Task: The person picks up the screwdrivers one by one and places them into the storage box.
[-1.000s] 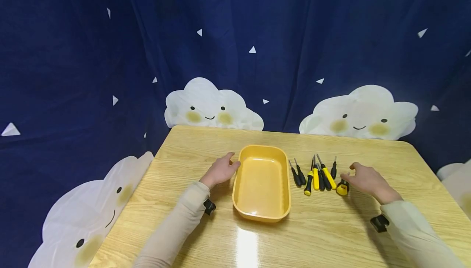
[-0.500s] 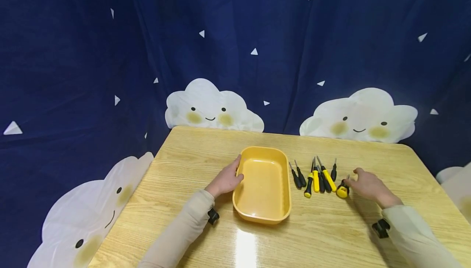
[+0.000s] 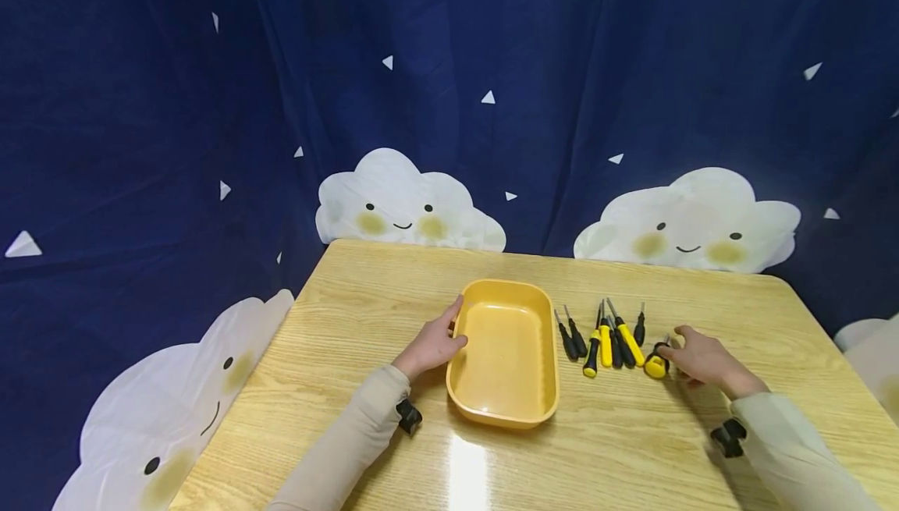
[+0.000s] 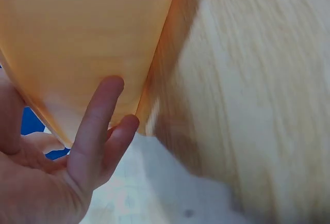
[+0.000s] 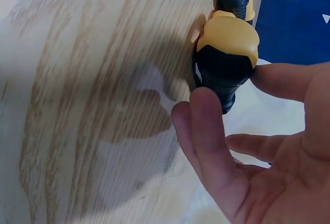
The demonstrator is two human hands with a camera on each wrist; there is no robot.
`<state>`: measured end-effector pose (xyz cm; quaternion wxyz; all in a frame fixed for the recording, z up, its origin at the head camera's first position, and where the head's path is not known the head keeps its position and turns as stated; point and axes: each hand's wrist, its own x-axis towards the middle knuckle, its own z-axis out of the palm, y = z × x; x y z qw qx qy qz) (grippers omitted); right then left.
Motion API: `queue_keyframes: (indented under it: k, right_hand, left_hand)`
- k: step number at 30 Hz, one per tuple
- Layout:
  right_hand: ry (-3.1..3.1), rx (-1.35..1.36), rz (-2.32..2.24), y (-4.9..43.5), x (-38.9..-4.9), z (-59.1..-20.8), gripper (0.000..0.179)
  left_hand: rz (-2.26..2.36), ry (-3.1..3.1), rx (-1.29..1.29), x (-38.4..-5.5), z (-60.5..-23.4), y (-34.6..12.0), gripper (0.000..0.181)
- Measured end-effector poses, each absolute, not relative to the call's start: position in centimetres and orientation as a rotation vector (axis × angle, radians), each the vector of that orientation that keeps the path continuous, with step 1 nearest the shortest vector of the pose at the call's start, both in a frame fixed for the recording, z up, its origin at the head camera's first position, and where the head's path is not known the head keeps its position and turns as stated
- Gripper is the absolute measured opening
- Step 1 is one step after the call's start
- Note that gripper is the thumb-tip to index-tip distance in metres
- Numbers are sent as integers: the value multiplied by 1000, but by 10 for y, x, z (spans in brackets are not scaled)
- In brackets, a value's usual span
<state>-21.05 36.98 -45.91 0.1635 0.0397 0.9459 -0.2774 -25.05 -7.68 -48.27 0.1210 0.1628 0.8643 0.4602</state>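
Observation:
My left hand (image 3: 430, 347) holds the left side of a yellow plastic tub (image 3: 502, 417), thumb over the rim. In the left wrist view, fingertips (image 4: 112, 85) press on the tub's outer wall (image 4: 82, 22). A stubby screwdriver (image 3: 656, 367) with a fat yellow-and-black handle lies at the right end of a row of tools. My right hand (image 3: 705, 359) pinches its handle between thumb and fingers; the right wrist view shows the thumb at one side of the stubby screwdriver (image 5: 227, 48) and fingertips (image 5: 205, 100) at the other.
Between the tub and the stubby screwdriver lie several screwdrivers, black ones (image 3: 566, 345) and yellow-handled ones (image 3: 628, 343), tips pointing away. All rest on a wooden table (image 3: 393, 277). A dark blue curtain (image 3: 449, 27) with cloud prints hangs behind the table.
My left hand has come down and closed on the tub's left rim. My right hand has lowered onto the stubby screwdriver, its fingers drawing in around the handle.

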Motion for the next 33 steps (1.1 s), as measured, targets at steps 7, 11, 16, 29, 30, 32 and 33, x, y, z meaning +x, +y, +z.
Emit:
queue_keyframes:
  k: [7,11,16,29,30,32,33]
  right_hand:
    - [2672,139,-836,367,-213,-463,80]
    - [2649,150,-857,366,-216,-465,81]
    - [2634,162,-866,363,-218,-466,84]
    - [2627,193,-920,359,-224,-471,96]
    - [2627,193,-925,359,-225,-471,97]
    - [2623,205,-930,358,-226,-470,97]
    - [2621,213,-928,358,-227,-470,97]
  left_hand:
    - [1370,2511,452,-250,-481,-76,75]
    - [1364,2537,445,-249,-480,-74,75]
    - [1334,2584,408,-247,-481,-70,73]
    - [1287,2646,324,-245,-484,-62,73]
    - [1283,2645,321,-245,-484,-62,72]
    - [1291,2640,322,-245,-483,-62,72]
    - [1292,2640,321,-245,-483,-62,72]
